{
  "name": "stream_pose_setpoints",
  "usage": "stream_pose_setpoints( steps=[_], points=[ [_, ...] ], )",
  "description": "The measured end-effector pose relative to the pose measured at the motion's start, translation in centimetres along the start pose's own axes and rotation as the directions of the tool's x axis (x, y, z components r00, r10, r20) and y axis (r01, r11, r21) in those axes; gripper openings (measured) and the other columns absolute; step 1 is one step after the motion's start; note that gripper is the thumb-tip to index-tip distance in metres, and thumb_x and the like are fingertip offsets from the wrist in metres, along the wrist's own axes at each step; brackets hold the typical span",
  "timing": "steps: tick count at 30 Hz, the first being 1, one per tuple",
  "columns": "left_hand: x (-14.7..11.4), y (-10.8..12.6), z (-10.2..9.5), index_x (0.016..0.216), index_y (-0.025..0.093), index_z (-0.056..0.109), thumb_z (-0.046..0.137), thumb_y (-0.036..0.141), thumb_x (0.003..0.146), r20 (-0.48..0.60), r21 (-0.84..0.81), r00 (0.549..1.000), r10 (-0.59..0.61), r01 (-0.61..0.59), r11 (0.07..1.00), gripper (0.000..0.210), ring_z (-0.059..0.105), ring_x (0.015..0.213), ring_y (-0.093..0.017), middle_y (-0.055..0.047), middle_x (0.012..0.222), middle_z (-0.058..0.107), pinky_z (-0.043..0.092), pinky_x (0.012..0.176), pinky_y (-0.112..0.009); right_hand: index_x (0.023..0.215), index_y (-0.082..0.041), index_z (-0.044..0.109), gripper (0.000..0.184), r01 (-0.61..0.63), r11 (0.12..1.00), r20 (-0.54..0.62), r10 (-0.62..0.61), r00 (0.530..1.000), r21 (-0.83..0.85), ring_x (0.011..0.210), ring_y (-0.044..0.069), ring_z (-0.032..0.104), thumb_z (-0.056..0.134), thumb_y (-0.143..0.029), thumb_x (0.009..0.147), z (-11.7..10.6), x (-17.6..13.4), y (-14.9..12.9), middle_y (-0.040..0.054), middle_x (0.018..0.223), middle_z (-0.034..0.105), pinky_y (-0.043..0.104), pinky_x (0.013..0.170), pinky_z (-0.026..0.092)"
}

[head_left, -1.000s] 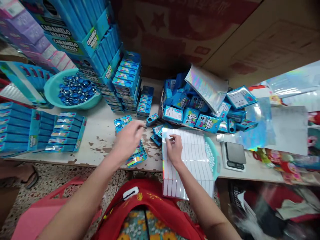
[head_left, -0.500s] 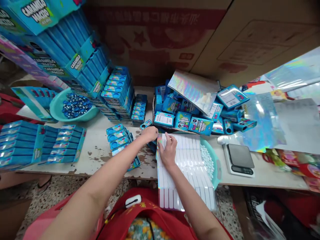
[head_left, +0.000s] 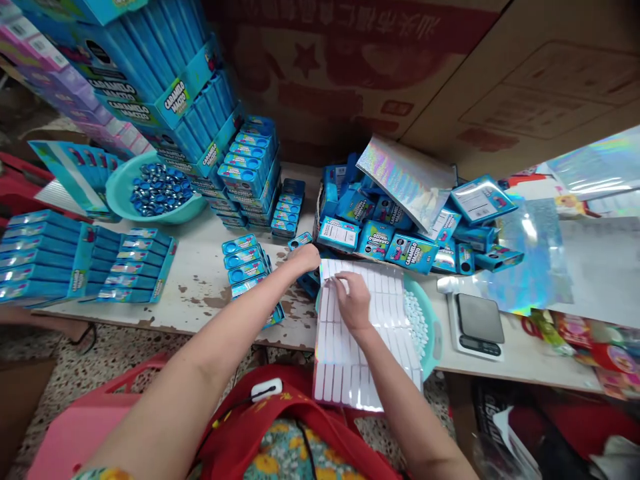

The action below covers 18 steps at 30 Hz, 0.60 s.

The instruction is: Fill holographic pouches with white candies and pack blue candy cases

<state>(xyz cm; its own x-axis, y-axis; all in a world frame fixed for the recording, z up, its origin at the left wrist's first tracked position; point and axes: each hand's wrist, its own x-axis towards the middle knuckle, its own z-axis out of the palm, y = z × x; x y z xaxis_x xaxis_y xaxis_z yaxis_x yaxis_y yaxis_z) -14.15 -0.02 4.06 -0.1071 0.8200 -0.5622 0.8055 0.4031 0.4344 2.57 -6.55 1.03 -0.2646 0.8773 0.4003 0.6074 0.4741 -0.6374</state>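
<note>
Label sheet (head_left: 340, 373): found spread over teal bowl (head_left: 436, 333) of white pellets (head_left: 416, 319), with lower part extending past the front edge of worn white table (head_left: 195, 280). Right hand (head_left: 356, 300): observed above upper left portion of that sheet, with thumb and fingertips close together; could not tell whether clamped on a label. Left hand (head_left: 306, 258): noted at upper left corner of the sheet, curled, with fingertips hidden; could not tell whether apart or closed on anything. Seen just behind that hand: small blue box (head_left: 300, 239). Recorded to its left: row of blue boxes (head_left: 245, 256), partly covered by left forearm (head_left: 255, 303). Located beyond the sheet: heaped blue packages (head_left: 377, 237), topped by silvery packet (head_left: 407, 183). Logged at right, near the bowl: digital scale (head_left: 480, 319). Listed at left: second teal bowl (head_left: 117, 193), holding blue and silver pieces (head_left: 160, 190), beside tall stacked cartons (head_left: 180, 100).
</note>
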Motion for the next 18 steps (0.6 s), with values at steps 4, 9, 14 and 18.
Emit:
stream_pose_setpoints(
  steps=[4, 9, 14, 18],
  points=[
    [-2.4, 0.1, -1.6, 0.094, 0.012, 0.069, 0.053, 0.019, 0.075, -0.074, -0.015, 0.997, 0.034, -0.035, 0.999, 0.025, 0.059, 0.104, -0.032, -0.021, 0.104, 0.066, 0.045, 0.084, -0.04, 0.085, -0.021, 0.059, 0.011, -0.089, 0.99, -0.043, 0.094, 0.995, 0.112, 0.075, 0.017, 0.059, 0.054, -0.03, 0.089, -4.5, 2.0, -3.8, 0.0025, 0.079, 0.062, 0.032, 0.073, 0.049],
    [-9.4, -1.9, -3.0, 0.115, 0.019, 0.057, 0.05, 0.039, 0.085, -0.151, -0.534, 0.87, 0.469, -0.471, 0.702, 0.037, 0.06, 0.092, -0.016, -0.006, 0.104, 0.065, 0.046, 0.077, -0.026, 0.081, -0.021, 0.059, 0.012, -0.194, 0.947, 0.048, 0.188, 0.981, 0.258, 0.069, 0.015, 0.06, 0.059, -0.032, 0.085, -6.0, 3.4, -8.1, -0.0007, 0.075, 0.062, 0.029, 0.067, 0.049],
    [-15.7, -6.6, -2.2, 0.075, 0.016, 0.056, 0.048, 0.034, 0.083, -0.079, -0.701, 0.96, 0.267, -0.244, 0.67, 0.022, 0.051, 0.056, -0.011, 0.002, 0.06, 0.053, 0.041, 0.054, -0.021, 0.08, -0.02, 0.063, 0.015, -0.327, 0.865, 0.22, 0.259, 0.941, 0.381, 0.072, 0.016, 0.06, 0.064, -0.036, 0.081, -2.1, 2.2, -11.3, 0.0011, 0.077, 0.064, 0.03, 0.067, 0.05],
    [-18.0, -12.3, -2.9, 0.09, 0.019, 0.054, 0.048, 0.033, 0.082, -0.199, -0.693, 0.978, 0.062, -0.185, 0.696, 0.018, 0.049, 0.054, -0.01, 0.004, 0.063, 0.051, 0.039, 0.052, -0.021, 0.079, -0.022, 0.071, 0.015, -0.355, 0.854, 0.353, 0.221, 0.909, 0.379, 0.098, 0.022, 0.059, 0.066, -0.037, 0.078, 2.9, 1.8, -13.4, 0.0077, 0.105, 0.062, 0.035, 0.078, 0.05]
  ],
)
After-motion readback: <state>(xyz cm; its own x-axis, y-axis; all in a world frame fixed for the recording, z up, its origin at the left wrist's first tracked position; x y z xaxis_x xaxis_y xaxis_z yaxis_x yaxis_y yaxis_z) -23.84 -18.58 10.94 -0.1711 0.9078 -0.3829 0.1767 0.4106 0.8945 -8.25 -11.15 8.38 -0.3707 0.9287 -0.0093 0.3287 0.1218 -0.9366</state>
